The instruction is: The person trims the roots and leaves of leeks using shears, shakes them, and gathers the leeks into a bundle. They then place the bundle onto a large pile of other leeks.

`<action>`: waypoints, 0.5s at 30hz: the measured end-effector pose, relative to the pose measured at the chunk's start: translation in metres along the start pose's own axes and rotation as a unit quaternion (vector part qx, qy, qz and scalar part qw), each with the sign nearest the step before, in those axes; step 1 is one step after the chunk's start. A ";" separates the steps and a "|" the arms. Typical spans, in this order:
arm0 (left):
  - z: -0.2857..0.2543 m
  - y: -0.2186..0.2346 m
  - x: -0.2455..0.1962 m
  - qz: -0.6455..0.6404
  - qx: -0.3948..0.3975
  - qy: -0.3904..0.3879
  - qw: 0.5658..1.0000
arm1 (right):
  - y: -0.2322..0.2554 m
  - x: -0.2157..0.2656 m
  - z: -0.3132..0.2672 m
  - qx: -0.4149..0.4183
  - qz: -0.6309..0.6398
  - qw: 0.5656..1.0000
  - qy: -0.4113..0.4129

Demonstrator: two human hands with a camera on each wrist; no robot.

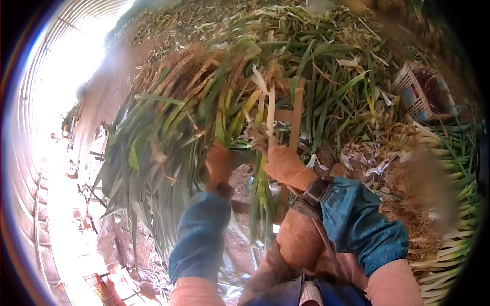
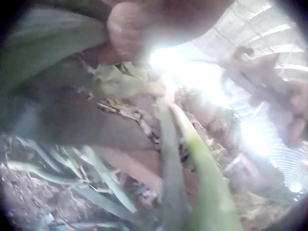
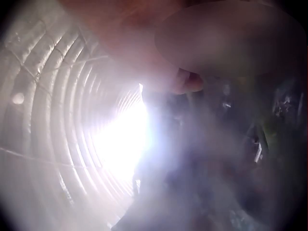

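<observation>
In the head view, my right hand (image 1: 288, 166) grips a long green onion (image 1: 271, 115) around its stalk. The pale stem points away from me, and its green leaves (image 1: 262, 196) hang down below the hand. Just to the left, my left hand (image 1: 219, 163) has curled fingers and holds a broad green leaf (image 1: 242, 159) close to the stalk. The left wrist view has the left hand (image 2: 139, 31) at the top, beside a wide leaf (image 2: 53, 43), with the forked onion (image 2: 195, 144) below. Blur hides most of what lies under the right hand (image 3: 144, 48) in the right wrist view.
A large heap of untrimmed onions (image 1: 153, 137) stands at my left, roots up. Behind the stem is a wooden frame (image 1: 297, 115). More leaves (image 1: 337, 76) are piled beyond it. A crate (image 1: 423, 92) stands back right, and rows of pale-stemmed onions (image 1: 449, 239) lie at right.
</observation>
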State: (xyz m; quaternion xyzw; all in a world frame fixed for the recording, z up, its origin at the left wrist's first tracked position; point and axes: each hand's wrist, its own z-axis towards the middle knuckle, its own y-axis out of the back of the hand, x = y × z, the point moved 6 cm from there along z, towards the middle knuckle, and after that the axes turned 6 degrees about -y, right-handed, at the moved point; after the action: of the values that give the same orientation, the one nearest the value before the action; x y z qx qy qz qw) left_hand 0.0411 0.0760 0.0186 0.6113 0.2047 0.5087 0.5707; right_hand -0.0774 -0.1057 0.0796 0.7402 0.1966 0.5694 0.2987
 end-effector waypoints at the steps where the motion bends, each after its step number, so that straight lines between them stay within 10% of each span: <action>1: -0.016 0.007 -0.007 0.001 0.003 -0.011 1.000 | -0.005 0.007 -0.005 0.022 -0.028 0.999 0.004; 15: -0.105 0.046 -0.071 -0.311 0.152 -0.029 0.938 | -0.039 0.009 -0.044 0.065 -0.169 0.982 0.060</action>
State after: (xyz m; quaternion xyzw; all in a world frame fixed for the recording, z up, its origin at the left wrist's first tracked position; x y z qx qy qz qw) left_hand -0.0924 0.0561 0.0145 0.6110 0.4424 0.2505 0.6068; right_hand -0.1151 -0.0617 0.0675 0.6786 0.3733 0.5399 0.3296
